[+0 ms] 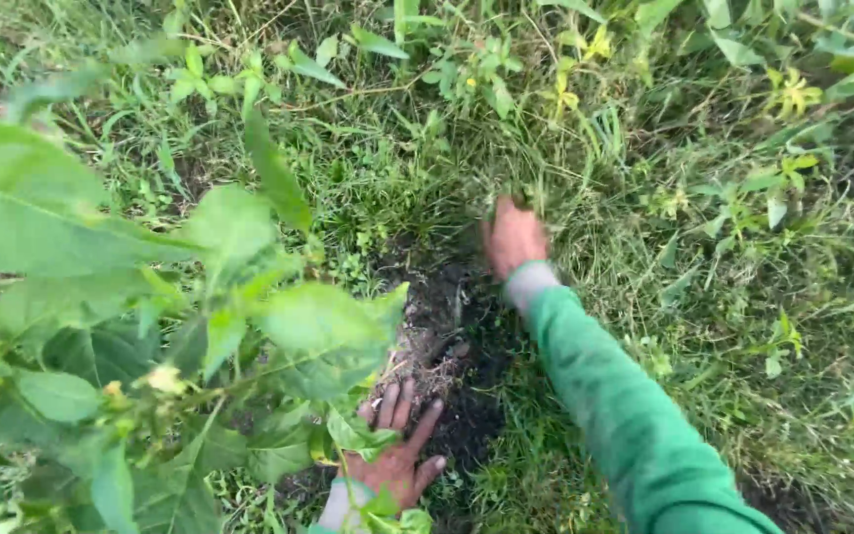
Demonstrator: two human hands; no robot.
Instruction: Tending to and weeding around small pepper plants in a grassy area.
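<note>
Outdoor overgrown plot: grass (644, 198), weeds, bare dark soil patch (452, 316), big-leaf plant (279, 326) in fgd.

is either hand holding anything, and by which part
The right hand grips a clump of grass near its base. The left hand lies open on the dark soil, holding nothing.

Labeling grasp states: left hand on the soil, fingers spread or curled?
Spread. The left hand lies flat on the dark soil, fingers fanned apart; a leaf covers part of it.

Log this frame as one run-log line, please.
left hand: flat on dark soil patch, under leafy plant | right hand: gripping grass clump
</note>
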